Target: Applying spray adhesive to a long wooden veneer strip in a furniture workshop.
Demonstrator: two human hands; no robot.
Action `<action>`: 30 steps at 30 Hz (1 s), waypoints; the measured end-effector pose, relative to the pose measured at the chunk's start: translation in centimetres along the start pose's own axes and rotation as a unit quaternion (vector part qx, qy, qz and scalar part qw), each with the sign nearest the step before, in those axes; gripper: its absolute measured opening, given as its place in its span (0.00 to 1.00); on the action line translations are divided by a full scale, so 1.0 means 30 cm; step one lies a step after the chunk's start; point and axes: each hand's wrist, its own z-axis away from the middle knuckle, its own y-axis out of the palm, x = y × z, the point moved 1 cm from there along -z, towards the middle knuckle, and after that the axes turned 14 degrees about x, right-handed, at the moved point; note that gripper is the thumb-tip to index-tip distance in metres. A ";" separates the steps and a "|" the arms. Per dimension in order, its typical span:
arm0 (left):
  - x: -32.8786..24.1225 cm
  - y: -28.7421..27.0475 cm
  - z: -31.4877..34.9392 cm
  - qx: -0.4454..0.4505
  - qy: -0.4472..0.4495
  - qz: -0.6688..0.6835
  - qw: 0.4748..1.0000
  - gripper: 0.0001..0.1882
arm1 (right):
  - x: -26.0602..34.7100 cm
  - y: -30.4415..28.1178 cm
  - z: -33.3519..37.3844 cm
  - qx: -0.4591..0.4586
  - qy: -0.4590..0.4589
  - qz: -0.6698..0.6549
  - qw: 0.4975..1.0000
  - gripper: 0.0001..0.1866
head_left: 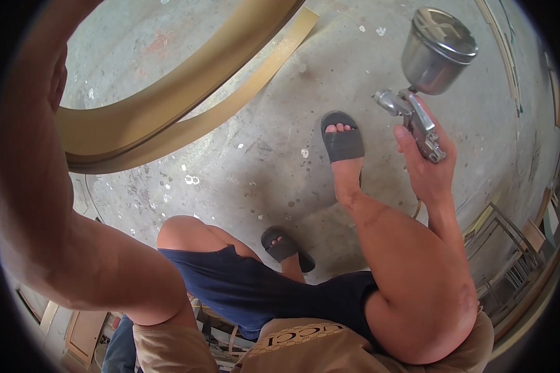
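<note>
My right hand [434, 163] is closed around a silver spray gun [422, 127] at the right. A round, lidded metal cup [435, 56] sits on top of the gun, and the nozzle points left. At the upper left stands a large curved frame [186, 81], gold-coloured, with a wide face and a thinner band along its outer side. My left arm is raised at the far left, and my left hand [57, 78] is beside the frame's left end. Most of its fingers are hidden by the arm and the dark picture rim, so its grip does not show.
Grey concrete floor [230, 186] with white and dark paint spots lies below. My feet wear black slides [344, 144]. A metal rack [501, 242] stands at the right, with long strips [501, 50] along the floor behind. A wooden panel [84, 332] is at the lower left.
</note>
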 end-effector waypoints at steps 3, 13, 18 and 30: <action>0.001 0.010 0.012 0.002 0.000 -0.004 1.000 0.21 | -0.027 0.011 0.003 0.047 0.022 -0.008 0.999 0.25; 0.035 0.025 0.024 0.010 -0.009 -0.031 0.999 0.21 | -0.039 0.072 0.001 0.135 0.060 -0.063 0.987 0.27; 0.027 -0.004 0.028 -0.036 -0.010 -0.022 0.999 0.21 | -0.016 0.090 0.006 0.167 0.065 -0.093 0.979 0.27; 0.072 0.018 0.090 -0.044 -0.081 0.090 0.992 0.20 | 0.014 0.092 0.012 0.201 0.091 -0.144 0.965 0.25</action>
